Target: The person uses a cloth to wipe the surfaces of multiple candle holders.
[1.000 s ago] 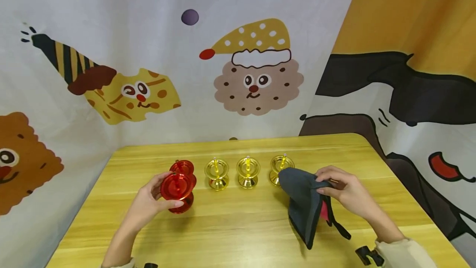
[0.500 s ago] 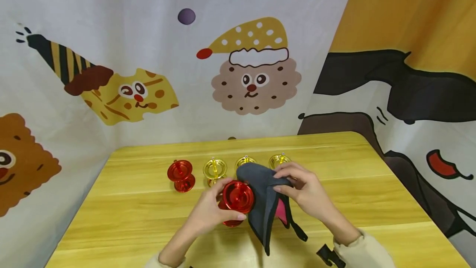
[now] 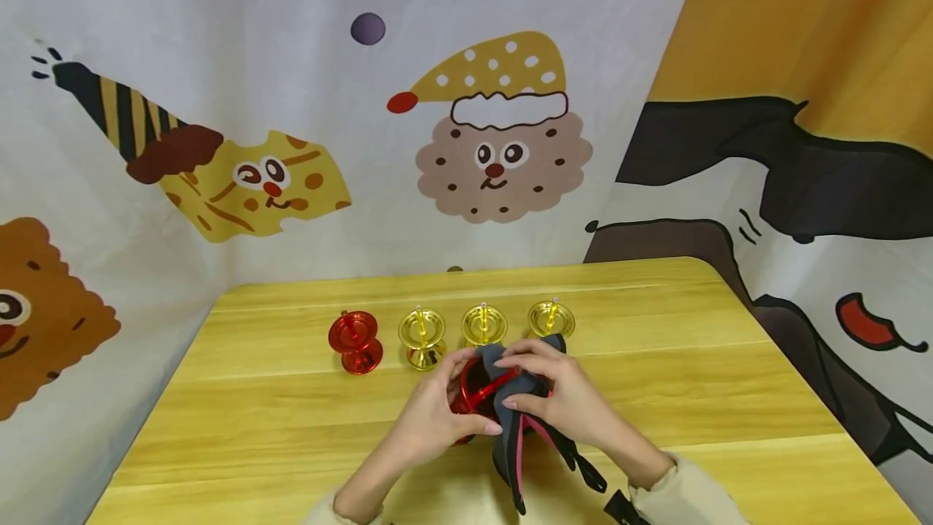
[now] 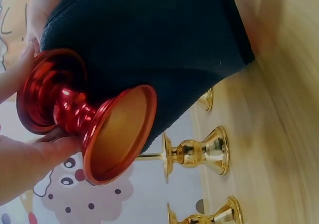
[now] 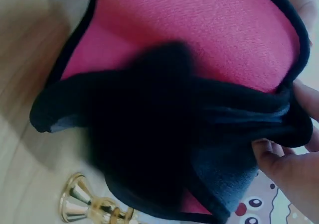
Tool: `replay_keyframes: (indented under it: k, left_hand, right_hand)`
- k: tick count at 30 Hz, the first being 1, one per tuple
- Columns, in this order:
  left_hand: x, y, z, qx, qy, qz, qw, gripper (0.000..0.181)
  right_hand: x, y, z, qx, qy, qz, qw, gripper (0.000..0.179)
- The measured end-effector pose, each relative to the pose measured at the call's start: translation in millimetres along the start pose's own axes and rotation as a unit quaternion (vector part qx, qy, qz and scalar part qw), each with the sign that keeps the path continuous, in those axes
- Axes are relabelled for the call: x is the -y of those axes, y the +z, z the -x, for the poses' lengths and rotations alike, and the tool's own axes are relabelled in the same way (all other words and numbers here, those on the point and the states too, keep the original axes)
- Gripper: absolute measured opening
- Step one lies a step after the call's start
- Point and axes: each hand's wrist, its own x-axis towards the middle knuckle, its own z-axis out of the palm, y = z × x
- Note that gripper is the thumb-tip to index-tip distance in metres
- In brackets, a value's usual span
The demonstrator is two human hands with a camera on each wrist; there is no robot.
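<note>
My left hand (image 3: 430, 424) grips a shiny red candle holder (image 4: 75, 112), tilted, its cup and centre spike facing the cloth. In the left wrist view, its flared base points toward the camera. A dark grey cloth (image 3: 506, 452) with pink lining (image 5: 194, 35) and black edging is bunched in the fingers of my right hand (image 3: 572, 395). The cloth lies against the cup and spike of the holder, partly hiding them. Both hands are close together above the table's middle.
A second red candle holder (image 3: 353, 335) stands upright at the left of a row on the wooden table (image 3: 291, 444). Gold candle holders (image 3: 423, 335) stand to its right, the right ones partly behind the hands and cloth. A printed curtain (image 3: 291, 39) hangs behind the table.
My left hand has lifted one red holder from beside the other and carried it right. The right hand has brought the cloth left, and the cloth now presses on the holder, which has tipped.
</note>
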Motion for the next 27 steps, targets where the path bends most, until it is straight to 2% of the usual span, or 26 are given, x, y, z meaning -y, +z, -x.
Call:
replay_keyframes:
  k: [6,11,15,21,27]
  left_hand:
    - [4.1,4.5,-0.5,-0.009,0.006,-0.015,0.9998,0.074]
    - [8.6,6.5,-1.8,-0.001,0.019,-0.033,0.9993,0.070]
    - [9.5,6.0,-3.4,0.005,0.036,-0.083,0.9959,0.070]
    - [6.7,5.5,-5.2,0.006,0.046,-0.164,0.9854,0.075]
    - [7.8,4.2,-4.6,-0.002,0.034,-0.185,0.9821,0.076]
  right_hand:
    - [-9,7,-0.7,0.005,0.001,-0.024,0.9997,0.034]
    - [-17,11,0.6,0.017,0.010,-0.069,0.9974,0.027]
    - [-23,11,1.2,0.012,-0.002,-0.107,0.9942,0.023]
    - [-27,9,1.6,-0.003,-0.002,-0.137,0.9905,0.020]
    - [-29,1,4.1,-0.015,0.000,-0.152,0.9883,0.019]
